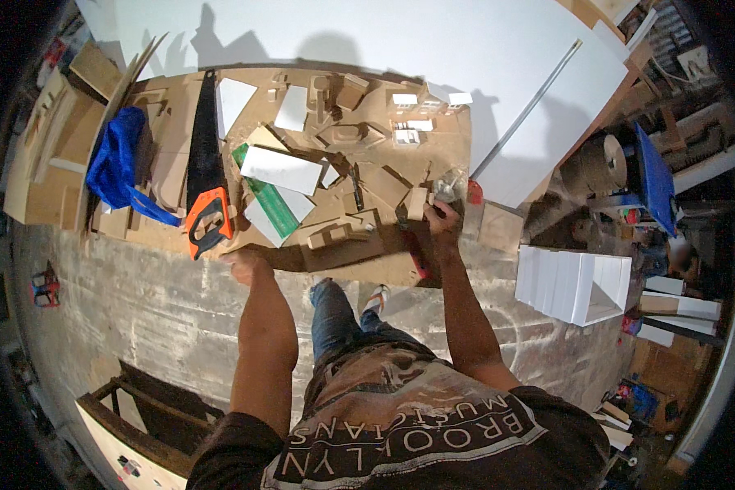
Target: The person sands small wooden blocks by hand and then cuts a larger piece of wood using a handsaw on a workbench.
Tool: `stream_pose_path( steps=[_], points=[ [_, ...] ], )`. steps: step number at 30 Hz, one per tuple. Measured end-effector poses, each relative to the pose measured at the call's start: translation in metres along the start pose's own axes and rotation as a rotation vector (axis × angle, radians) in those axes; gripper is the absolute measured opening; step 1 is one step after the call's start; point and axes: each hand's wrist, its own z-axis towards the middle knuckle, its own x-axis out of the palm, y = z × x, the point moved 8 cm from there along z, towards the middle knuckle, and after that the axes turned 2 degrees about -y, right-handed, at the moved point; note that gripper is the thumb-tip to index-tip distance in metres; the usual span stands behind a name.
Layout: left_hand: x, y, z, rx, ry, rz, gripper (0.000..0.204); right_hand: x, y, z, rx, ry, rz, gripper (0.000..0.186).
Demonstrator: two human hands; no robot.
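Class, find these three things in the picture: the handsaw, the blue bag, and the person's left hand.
handsaw (208,224): head view, on its orange handle.
blue bag (114,159): head view, on the middle of the cloth.
left hand (243,263): head view, on the back of the hand.

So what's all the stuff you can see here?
Handsaw: one, black blade, orange handle, left on the brown board.
Brown board: one, on the floor, littered with offcuts.
Blue cloth: one, far left.
Green piece: one, mid-board.
White sheet: one, large, beyond the board.
White box: one, right, on the floor.
Left hand: on the board's near edge.
Right hand: on a wooden block; grip unclear.
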Motion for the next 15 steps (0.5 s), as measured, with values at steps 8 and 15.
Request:
stream_pose_path(
  steps=[8,15],
  points=[
    [-0.002,-0.002,-0.008,-0.008,-0.037,0.002,0.094,-0.009,0.004,-0.005,-0.117,-0.083,-0.166,0.04],
    [0.018,0.008,0.021,-0.027,-0.1,-0.029,0.092,-0.003,0.048,-0.021,-0.385,-0.076,-0.4,0.033]
  ],
)
